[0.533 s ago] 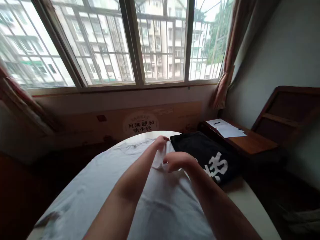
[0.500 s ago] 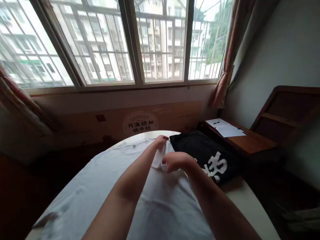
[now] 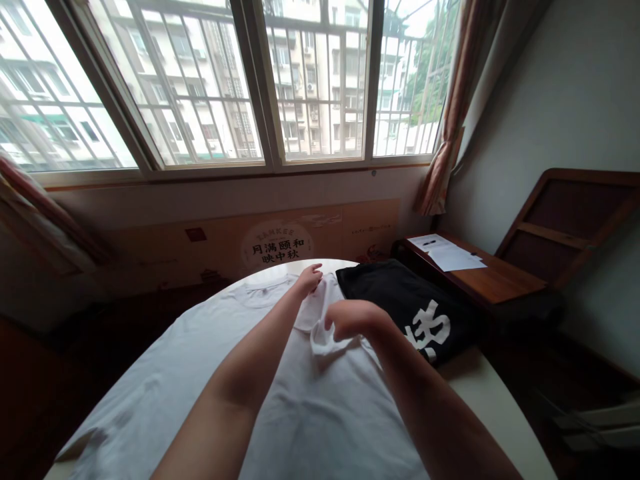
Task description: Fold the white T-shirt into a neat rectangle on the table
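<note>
A white T-shirt (image 3: 200, 373) lies spread over a round pale table (image 3: 480, 393), its neckline toward the far left edge. My left hand (image 3: 311, 279) is on the shirt's far right part, beside the folded-over sleeve, with its index finger stretched out and the fingers apart. Nearer and to the right, my right hand (image 3: 353, 320) is closed on a lifted, bunched fold of the white cloth. Just right of the hands lies a folded black garment (image 3: 390, 293) with white characters; the right forearm partly covers its near side.
A brown wooden desk (image 3: 510, 283) with white papers (image 3: 453, 257) and a pen stands at the right, beside a tilted wooden chair back (image 3: 555, 213). Behind the table are a printed cardboard panel (image 3: 360, 233), barred windows and curtains (image 3: 440, 167).
My left hand has shifted slightly left and its fingers have opened off the cloth. My right hand has pulled the fold of white cloth up and toward me. The view has moved slightly.
</note>
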Demonstrator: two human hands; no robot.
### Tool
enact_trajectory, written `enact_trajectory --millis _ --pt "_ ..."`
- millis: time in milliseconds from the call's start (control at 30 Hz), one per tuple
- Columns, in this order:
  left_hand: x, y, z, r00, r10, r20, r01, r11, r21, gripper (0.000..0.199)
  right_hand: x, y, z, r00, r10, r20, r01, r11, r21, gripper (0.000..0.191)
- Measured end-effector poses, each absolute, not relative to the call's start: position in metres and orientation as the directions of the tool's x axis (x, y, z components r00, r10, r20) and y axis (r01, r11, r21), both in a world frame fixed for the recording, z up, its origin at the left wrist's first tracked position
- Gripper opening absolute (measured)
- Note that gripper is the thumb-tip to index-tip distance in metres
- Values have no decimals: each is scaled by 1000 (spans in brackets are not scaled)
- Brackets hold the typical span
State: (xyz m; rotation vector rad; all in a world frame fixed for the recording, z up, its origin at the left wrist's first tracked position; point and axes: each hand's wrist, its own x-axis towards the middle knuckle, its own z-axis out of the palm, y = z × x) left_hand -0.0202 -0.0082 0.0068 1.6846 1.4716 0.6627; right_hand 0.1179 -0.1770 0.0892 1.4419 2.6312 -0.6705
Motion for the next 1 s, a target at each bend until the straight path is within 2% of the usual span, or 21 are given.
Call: enact_trajectory --millis 133,200,267,367,467,600,700,833,1000 --pt "-37 -21 17 252 950 -185 654 -25 756 70 171 -164 99 -339 903 -263 891 219 -397 33" --pt "-45 -26 22 281 928 -243 701 -26 712 75 188 -162 100 -253 915 -315 893 96 -439 33" --pt "-50 -29 27 298 908 -294 746 -29 665 75 195 -161 98 -235 900 -367 885 42 -464 35" --pt "-55 -31 30 280 911 -302 798 -47 600 76 192 -159 92 -274 872 -406 874 49 -484 35" --pt "-57 -31 28 236 947 -220 830 -79 552 78 184 -159 90 -297 847 -441 867 46 -495 35" --pt "-58 -34 18 198 976 -95 843 -120 524 65 178 -160 91 -301 834 -463 873 45 -486 35" --pt "-63 -37 11 167 984 -59 838 -110 534 60 177 -161 91 -302 837 -455 878 58 -476 34" --pt "-81 -45 14 144 981 -133 825 -45 563 59 179 -164 94 -326 850 -414 878 110 -465 36" --pt "-108 -66 22 175 948 -266 818 11 574 69 170 -179 115 -385 882 -270 870 250 -425 33"
